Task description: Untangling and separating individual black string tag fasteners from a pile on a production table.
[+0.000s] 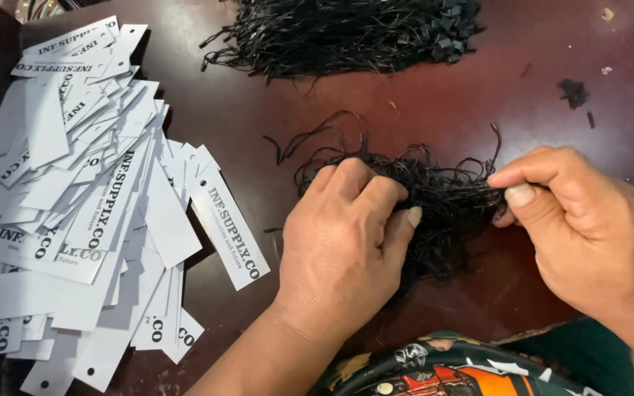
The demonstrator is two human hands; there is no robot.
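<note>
Left hand: near centre; fingers curled and clenched over the left end of a small bundle of black strings; thumb pressed against its near side
Right hand: at the right; thumb and forefinger pinching strands at the bundle's right end; the other fingers tucked under
Small bundle: tangled on the dark red table, between the two hands; loose loops sticking out far and left
Larger heap of black strings: far centre, well apart from the hands
White paper tags: a sprawling pile at the left; long, narrow, punched, printed in black
</note>
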